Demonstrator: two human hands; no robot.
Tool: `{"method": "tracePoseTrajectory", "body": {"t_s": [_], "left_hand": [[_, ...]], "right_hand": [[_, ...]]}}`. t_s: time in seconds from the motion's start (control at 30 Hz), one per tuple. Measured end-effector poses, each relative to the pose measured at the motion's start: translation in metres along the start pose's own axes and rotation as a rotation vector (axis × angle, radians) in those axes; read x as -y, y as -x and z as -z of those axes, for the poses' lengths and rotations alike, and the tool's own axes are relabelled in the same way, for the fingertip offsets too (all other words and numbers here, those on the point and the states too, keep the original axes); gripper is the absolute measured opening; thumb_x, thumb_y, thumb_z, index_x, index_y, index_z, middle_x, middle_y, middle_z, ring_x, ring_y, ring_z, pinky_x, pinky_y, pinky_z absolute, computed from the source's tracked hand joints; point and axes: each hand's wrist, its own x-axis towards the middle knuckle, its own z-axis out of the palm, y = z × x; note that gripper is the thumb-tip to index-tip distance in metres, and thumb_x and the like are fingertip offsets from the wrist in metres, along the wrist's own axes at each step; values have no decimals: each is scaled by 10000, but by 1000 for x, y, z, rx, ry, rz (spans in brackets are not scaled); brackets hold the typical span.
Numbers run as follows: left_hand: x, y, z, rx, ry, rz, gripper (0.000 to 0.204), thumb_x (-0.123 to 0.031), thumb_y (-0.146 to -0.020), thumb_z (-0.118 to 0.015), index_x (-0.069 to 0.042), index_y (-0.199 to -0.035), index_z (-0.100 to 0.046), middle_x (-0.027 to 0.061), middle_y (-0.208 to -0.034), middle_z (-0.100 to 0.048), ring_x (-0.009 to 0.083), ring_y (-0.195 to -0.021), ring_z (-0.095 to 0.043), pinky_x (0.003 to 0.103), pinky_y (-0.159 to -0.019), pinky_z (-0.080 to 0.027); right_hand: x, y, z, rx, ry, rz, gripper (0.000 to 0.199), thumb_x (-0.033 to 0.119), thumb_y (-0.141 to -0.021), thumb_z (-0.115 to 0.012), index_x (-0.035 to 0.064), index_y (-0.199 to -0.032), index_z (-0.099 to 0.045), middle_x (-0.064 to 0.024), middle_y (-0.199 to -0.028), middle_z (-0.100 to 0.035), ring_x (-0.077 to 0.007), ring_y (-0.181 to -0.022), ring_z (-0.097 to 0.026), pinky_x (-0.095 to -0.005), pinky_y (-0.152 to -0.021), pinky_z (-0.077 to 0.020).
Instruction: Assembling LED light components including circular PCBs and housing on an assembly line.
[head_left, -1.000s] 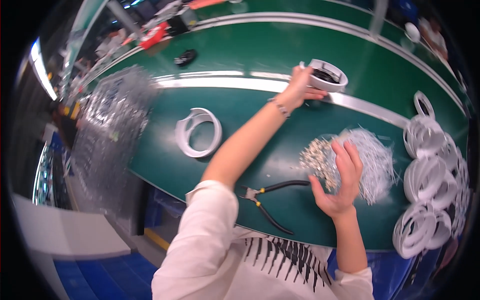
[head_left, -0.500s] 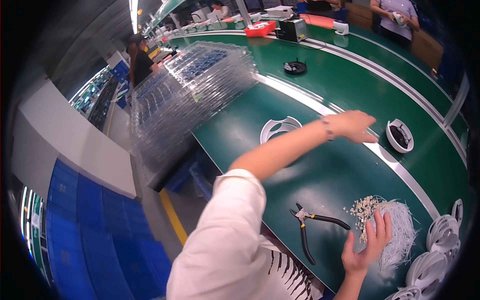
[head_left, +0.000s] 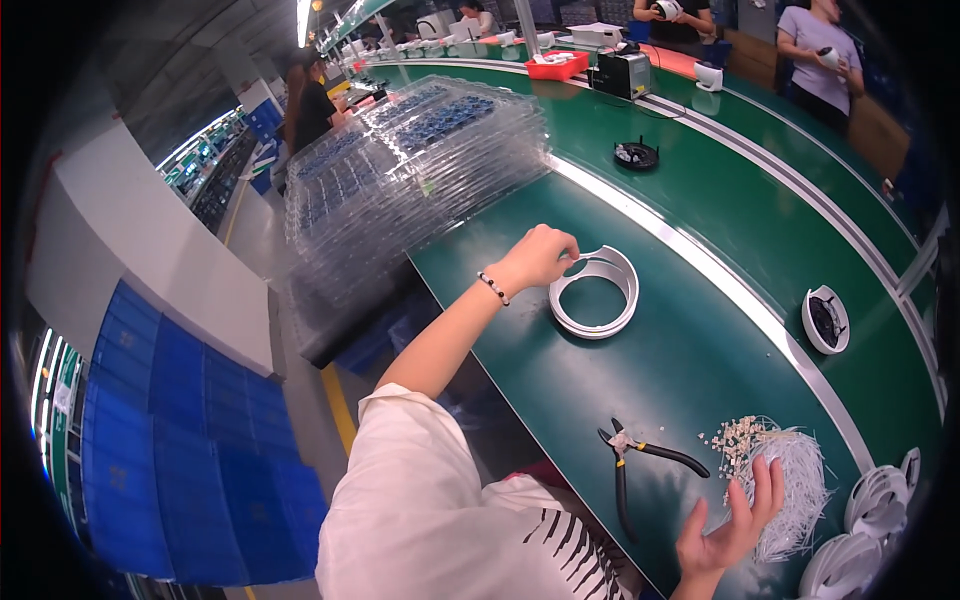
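- Apparently light, stiff, smooth plastic, the white ring housing (head_left: pixel 597 328) lies beyond the diagonal cutters (head_left: pixel 622 441); its thin cut-away edge might crack, so the thicker band seems the safer hold.
- Left hand (head_left: pixel 543 257): beyond the cutters, fingers curled at the housing's rim; cannot tell whether they clamp it.
- Right hand (head_left: pixel 722 540): fingers apart, gripping nothing visible, right of the cutters.
- Left of and beyond the cutters, stacked clear trays (head_left: pixel 350 235) bear bluish contents (head_left: pixel 450 122); farther beyond, a red bin (head_left: pixel 560 70) holds pale pieces (head_left: pixel 550 57).

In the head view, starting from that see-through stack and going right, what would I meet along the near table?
Clear tray stack → left hand → white ring → pliers → right hand → ring pile.
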Motion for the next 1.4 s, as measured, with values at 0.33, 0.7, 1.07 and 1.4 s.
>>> {"method": "tracePoseTrajectory", "body": {"t_s": [0.33,0.7,1.07,1.4], "left_hand": [[-68,-18,45,-222,99,-244,148,-30,-646,-600,-33,-777,-668,139,-670,-636,221,-594,-648,329,-591,-522],[-220,-34,-53,173,197,-840,122,-16,-607,-619,52,-693,-565,182,-692,-572,335,-598,-607,371,-529,-510],[-208,-65,-74,454,475,-882,109,-29,-643,-569,36,-724,-604,188,-697,-600,337,-585,-593,380,-521,-492],[-10,-325,-136,-166,-83,307,582,-372,-712,-655,-88,-1193,-492,160,-1321,-383,368,-1230,-345,590,-918,-339]], "right_hand": [[10,-16,1,60,67,-50,661,332,-689,-698,106,-1249,-429,-255,-1369,-334,-501,-1272,-234,-571,-1018,-215],[-15,-49,-46,-25,229,-463,1238,403,-502,-845,3,-1409,-103,-216,-1449,-170,-382,-1322,-196,-470,-1069,-165],[-38,-36,-48,-5,-9,-619,1181,372,-526,-791,-9,-1410,-108,-194,-1428,-234,-318,-1310,-254,-428,-1075,-183],[-34,-37,-39,54,31,-415,1288,417,-510,-844,-53,-1394,-33,-309,-1416,-170,-428,-1303,-234,-507,-1051,-215]]}}
